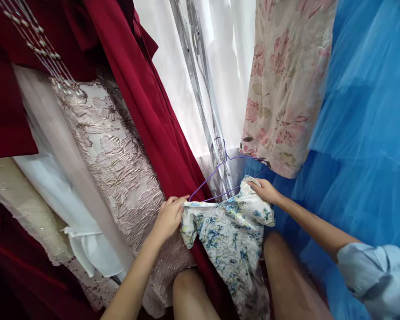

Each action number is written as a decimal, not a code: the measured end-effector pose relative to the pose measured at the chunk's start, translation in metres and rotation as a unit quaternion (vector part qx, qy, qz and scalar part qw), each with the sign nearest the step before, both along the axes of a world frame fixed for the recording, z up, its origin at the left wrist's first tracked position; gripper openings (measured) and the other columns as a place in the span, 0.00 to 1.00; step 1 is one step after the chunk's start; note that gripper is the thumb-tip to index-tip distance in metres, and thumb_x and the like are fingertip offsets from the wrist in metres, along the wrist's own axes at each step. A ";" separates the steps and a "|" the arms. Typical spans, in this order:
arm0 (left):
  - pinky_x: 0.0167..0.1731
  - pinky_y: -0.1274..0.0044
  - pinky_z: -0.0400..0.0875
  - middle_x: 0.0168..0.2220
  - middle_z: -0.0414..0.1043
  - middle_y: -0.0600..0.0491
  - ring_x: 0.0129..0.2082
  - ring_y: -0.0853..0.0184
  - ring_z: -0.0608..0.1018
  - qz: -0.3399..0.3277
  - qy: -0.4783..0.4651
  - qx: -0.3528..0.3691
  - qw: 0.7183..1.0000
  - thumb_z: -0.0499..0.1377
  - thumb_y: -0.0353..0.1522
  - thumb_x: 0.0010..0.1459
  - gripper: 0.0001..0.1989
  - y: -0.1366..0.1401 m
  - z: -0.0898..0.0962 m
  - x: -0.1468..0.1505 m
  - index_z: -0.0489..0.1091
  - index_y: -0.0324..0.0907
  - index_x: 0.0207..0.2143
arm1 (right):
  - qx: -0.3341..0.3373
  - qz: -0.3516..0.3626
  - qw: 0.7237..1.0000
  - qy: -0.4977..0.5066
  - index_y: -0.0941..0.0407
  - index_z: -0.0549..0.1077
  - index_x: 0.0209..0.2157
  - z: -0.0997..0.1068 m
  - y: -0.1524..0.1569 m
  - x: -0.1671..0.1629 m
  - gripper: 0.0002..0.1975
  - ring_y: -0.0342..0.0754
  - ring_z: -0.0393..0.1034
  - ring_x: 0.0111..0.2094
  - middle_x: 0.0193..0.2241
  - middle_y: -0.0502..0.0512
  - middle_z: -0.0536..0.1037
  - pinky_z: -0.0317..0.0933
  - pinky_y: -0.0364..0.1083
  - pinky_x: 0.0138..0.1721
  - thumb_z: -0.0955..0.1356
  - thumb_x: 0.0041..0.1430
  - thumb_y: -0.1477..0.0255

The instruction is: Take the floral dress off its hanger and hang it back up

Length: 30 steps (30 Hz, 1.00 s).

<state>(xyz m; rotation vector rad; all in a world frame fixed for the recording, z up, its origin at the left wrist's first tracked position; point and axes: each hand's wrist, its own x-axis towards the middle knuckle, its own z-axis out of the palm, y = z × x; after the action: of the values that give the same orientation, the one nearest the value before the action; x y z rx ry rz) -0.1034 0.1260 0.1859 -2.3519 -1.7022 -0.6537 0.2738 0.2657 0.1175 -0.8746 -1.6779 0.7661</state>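
Note:
A white dress with a blue and yellow floral pattern [233, 235] hangs down in front of me between my knees. My left hand [171, 215] is closed on the dress's left shoulder, close to the left end of a purple wire hanger [205, 181]. On the other side, my right hand [265, 190] pinches the right shoulder of the dress near its neckline. The hanger stands above the neckline, its hook up by a metal stand; its right arm shows clear of the dress fabric.
Dark red garments [143, 102], a pink brocade dress [120, 155] and pale garments hang at left. A silver ornate metal stand [203, 80] rises ahead before a white curtain [226, 53]. At right hang a pink-flowered cloth [283, 98] and layered blue tulle [366, 115].

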 end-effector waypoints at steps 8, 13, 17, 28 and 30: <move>0.47 0.73 0.65 0.45 0.71 0.48 0.44 0.61 0.74 0.051 -0.096 0.083 0.991 0.46 0.34 0.68 0.16 0.037 0.018 0.017 0.71 0.43 0.47 | 0.021 0.047 0.998 -0.042 0.57 0.76 0.29 -0.010 -0.031 0.004 0.16 0.47 0.61 0.29 0.24 0.49 0.70 0.55 0.44 0.32 0.66 0.61 0.59; 0.37 0.75 0.65 0.42 0.69 0.49 0.38 0.62 0.74 0.120 -0.030 0.061 0.990 0.48 0.33 0.67 0.15 0.046 0.011 0.013 0.74 0.46 0.45 | 0.040 0.041 0.996 -0.071 0.56 0.69 0.24 0.000 -0.040 0.011 0.16 0.44 0.56 0.26 0.21 0.47 0.64 0.50 0.43 0.30 0.65 0.62 0.61; 0.35 0.75 0.63 0.39 0.73 0.49 0.36 0.61 0.75 0.175 -0.016 0.040 0.984 0.50 0.33 0.65 0.15 0.044 0.001 0.001 0.76 0.47 0.46 | 0.032 0.043 0.996 -0.072 0.56 0.69 0.25 0.002 -0.041 0.011 0.17 0.44 0.56 0.25 0.21 0.47 0.64 0.50 0.43 0.28 0.64 0.62 0.61; 0.35 0.74 0.75 0.32 0.80 0.48 0.30 0.63 0.81 0.090 -0.350 0.057 0.931 0.52 0.29 0.58 0.13 0.068 0.013 0.021 0.76 0.36 0.38 | 0.013 0.060 0.995 -0.075 0.58 0.71 0.28 -0.009 -0.041 0.010 0.17 0.45 0.59 0.27 0.24 0.49 0.68 0.53 0.43 0.29 0.64 0.63 0.59; 0.39 0.73 0.75 0.38 0.80 0.46 0.37 0.62 0.81 0.069 -0.367 0.074 0.925 0.53 0.30 0.58 0.13 0.072 0.015 0.033 0.76 0.37 0.38 | 0.001 0.073 0.995 -0.065 0.58 0.71 0.29 -0.013 -0.043 0.006 0.16 0.45 0.60 0.27 0.24 0.49 0.69 0.53 0.43 0.30 0.64 0.63 0.60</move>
<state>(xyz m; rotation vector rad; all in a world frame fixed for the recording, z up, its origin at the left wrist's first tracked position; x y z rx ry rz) -0.0706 0.1978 0.2013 -1.9667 -1.9445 -1.7259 0.2798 0.2223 0.1046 -0.8222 -1.8730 0.8204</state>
